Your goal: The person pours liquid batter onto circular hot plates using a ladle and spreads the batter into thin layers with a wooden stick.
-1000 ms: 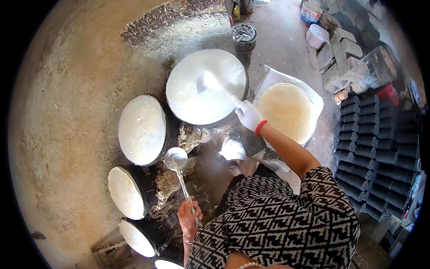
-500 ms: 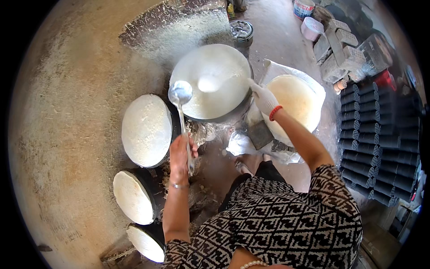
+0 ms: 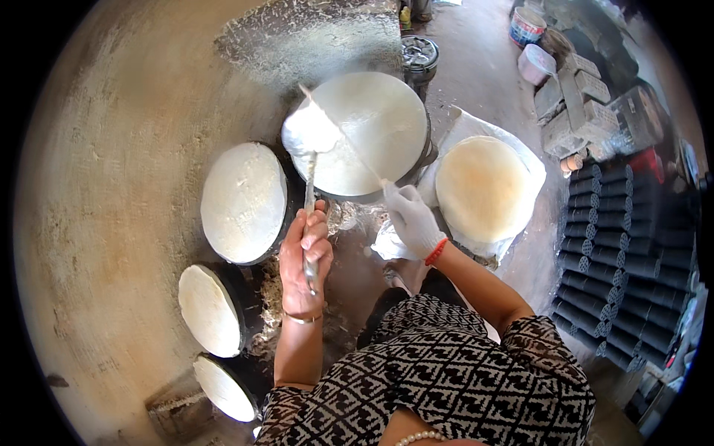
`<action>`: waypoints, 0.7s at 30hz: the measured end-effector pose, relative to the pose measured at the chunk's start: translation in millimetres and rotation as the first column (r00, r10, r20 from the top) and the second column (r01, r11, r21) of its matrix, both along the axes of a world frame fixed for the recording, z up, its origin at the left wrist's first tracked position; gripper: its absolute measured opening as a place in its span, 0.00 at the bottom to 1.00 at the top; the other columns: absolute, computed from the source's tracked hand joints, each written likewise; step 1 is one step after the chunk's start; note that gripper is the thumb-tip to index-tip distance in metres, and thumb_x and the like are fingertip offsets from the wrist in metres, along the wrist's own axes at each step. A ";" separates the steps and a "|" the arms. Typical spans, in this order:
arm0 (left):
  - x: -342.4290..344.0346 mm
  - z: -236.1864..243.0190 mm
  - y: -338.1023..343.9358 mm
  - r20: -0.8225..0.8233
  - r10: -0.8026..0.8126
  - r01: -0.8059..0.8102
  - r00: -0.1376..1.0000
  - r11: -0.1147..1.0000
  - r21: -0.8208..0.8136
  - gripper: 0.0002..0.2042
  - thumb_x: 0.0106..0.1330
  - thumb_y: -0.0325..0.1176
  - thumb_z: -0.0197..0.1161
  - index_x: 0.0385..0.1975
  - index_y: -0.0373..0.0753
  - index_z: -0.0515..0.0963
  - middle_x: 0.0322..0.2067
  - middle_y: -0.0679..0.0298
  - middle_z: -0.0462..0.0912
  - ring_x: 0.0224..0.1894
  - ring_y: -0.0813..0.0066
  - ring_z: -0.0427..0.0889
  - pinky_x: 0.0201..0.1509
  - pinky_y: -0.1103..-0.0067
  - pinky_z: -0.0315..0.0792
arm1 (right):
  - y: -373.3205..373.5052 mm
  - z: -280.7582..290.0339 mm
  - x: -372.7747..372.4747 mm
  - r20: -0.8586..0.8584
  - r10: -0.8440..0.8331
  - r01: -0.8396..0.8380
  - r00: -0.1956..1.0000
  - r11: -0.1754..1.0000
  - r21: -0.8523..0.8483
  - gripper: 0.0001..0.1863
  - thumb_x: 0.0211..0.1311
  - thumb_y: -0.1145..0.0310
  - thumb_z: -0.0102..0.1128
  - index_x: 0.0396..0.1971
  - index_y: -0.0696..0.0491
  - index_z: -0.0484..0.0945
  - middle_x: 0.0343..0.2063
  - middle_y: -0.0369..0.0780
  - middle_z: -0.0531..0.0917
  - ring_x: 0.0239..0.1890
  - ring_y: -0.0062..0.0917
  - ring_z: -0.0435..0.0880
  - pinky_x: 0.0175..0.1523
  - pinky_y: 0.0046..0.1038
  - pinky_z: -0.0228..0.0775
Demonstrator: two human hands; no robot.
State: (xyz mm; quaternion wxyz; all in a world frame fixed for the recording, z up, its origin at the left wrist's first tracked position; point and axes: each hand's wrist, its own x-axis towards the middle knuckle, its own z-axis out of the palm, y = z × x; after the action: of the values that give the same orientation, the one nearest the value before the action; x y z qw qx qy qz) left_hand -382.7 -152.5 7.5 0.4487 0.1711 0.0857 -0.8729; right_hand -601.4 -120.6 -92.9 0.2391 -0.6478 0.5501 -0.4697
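My left hand (image 3: 306,256) is closed round the long metal handle of a ladle (image 3: 311,182). The ladle's head is lost in a bright white patch over the left side of a large round griddle (image 3: 425,160). A thin layer of white batter (image 3: 383,123) covers most of that griddle. My right hand (image 3: 410,219), in a white glove with a red band at the wrist, pinches the near end of a thin stick (image 3: 343,134). The stick slants across the batter to the griddle's far left edge, passing over the bright patch.
Three more griddles with pale flatbreads (image 3: 244,202) line the left wall. To the right, a round browned flatbread (image 3: 487,189) lies on white cloth (image 3: 529,189). Black perforated coal cylinders (image 3: 606,260) are stacked far right. A lidded pot (image 3: 420,56) stands behind the griddle.
My right hand has moved left and nearer to me with the stick, which now spans the griddle. The white mound at the griddle's middle is gone from there. The ladle's head is slightly farther away.
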 end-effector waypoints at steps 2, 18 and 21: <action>-15.6 19.9 18.4 0.187 0.081 -0.070 0.979 0.996 -0.062 0.14 0.77 0.34 0.43 0.47 0.26 0.66 0.31 0.66 0.66 0.22 0.82 0.63 0.17 0.86 0.61 | -4.5 10.9 -12.8 -0.117 -0.042 0.021 0.992 0.984 -0.175 0.18 0.61 0.78 0.54 0.53 0.52 0.74 0.30 0.45 0.74 0.31 0.36 0.77 0.34 0.35 0.72; -1.2 28.9 195.4 0.665 0.124 -0.298 0.737 0.942 0.155 0.15 0.76 0.35 0.45 0.49 0.28 0.67 0.28 0.67 0.68 0.19 0.87 0.62 0.13 0.88 0.60 | -123.5 -95.9 -100.1 -0.247 0.097 -0.003 0.964 0.935 0.354 0.15 0.72 0.67 0.47 0.55 0.54 0.72 0.31 0.50 0.77 0.32 0.38 0.80 0.40 0.35 0.73; -6.0 0.7 241.6 0.734 0.083 -0.359 0.674 0.905 0.227 0.14 0.75 0.37 0.48 0.45 0.30 0.70 0.28 0.68 0.69 0.20 0.88 0.62 0.16 0.90 0.58 | -120.3 -105.0 -84.2 -0.106 0.485 -0.410 0.868 0.820 0.399 0.13 0.69 0.68 0.49 0.49 0.55 0.72 0.31 0.49 0.79 0.36 0.37 0.80 0.43 0.32 0.72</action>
State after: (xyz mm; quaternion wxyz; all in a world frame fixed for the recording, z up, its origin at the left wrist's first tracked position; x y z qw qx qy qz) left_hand -388.7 89.1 8.2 0.5124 0.5590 0.0822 -0.6467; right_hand -685.6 -240.9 -197.9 0.4015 -0.7477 0.4803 -0.2214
